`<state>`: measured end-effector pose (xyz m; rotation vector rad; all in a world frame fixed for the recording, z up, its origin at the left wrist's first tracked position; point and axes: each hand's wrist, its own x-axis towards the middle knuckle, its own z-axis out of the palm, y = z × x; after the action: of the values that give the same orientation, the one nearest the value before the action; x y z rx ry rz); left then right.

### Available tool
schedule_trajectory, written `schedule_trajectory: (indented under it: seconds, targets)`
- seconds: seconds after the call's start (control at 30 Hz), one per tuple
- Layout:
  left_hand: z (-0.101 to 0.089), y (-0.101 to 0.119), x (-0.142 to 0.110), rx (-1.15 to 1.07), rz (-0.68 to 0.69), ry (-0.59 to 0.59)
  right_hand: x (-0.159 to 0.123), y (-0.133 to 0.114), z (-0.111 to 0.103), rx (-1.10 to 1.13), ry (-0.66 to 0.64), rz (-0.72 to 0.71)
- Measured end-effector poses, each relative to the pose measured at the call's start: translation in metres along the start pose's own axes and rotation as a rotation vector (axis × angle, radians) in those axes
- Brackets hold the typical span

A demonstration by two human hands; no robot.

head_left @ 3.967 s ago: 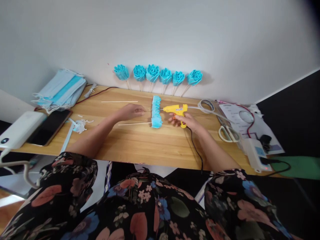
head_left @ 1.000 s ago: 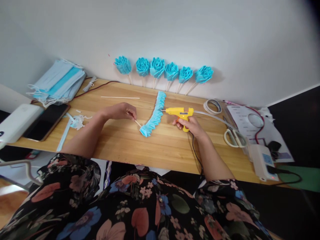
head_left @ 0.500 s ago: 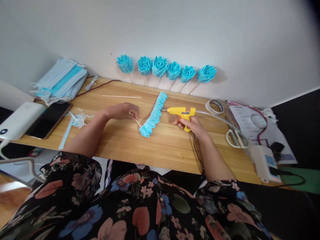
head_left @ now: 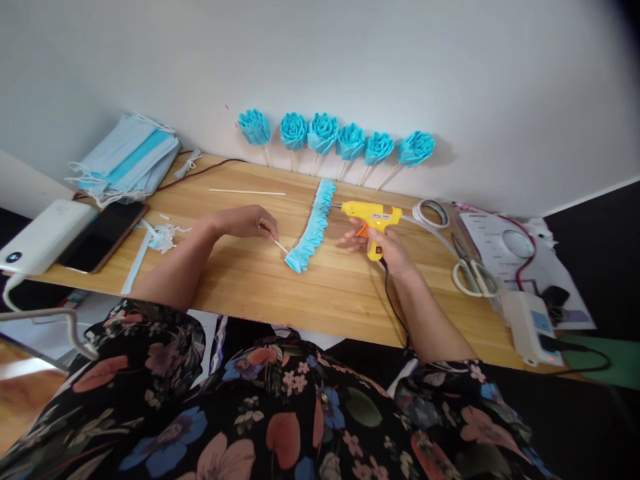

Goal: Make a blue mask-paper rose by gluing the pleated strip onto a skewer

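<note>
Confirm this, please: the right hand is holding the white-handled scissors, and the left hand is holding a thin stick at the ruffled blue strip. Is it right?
Not quite: in the head view, the right hand holds a yellow glue gun; the white-handled scissors lie on the table. The left hand is indeed holding a thin stick at the ruffled blue strip.

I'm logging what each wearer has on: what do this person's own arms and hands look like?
The left sleeve and right sleeve are loose black fabric printed with coral, pink and blue flowers, leaving the forearms and wrists bare. The left hand and right hand are ungloved.
</note>
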<state>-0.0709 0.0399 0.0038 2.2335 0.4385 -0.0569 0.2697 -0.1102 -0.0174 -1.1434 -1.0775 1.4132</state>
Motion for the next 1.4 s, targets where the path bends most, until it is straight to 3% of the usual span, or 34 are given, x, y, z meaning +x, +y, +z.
schedule_trajectory:
  seconds: [0.2,0.5,0.93,1.17,1.4]
  targets:
    - [0.002,-0.003,0.003,0.016,-0.014,-0.017,0.008,-0.001,0.025,0.103,-0.079,0.063]
    - [0.005,-0.006,0.007,-0.003,-0.006,-0.008,0.011,0.003,0.045,0.187,-0.049,0.147]
    - [0.003,-0.001,0.005,-0.034,0.03,-0.018,0.004,0.002,0.057,0.038,-0.02,0.096]
    - [0.001,0.001,0.003,0.005,0.034,0.002,0.002,0.004,0.058,0.075,-0.008,0.1]
    - [0.002,-0.001,0.005,0.023,0.015,0.013,-0.004,-0.001,0.051,-0.001,-0.087,0.114]
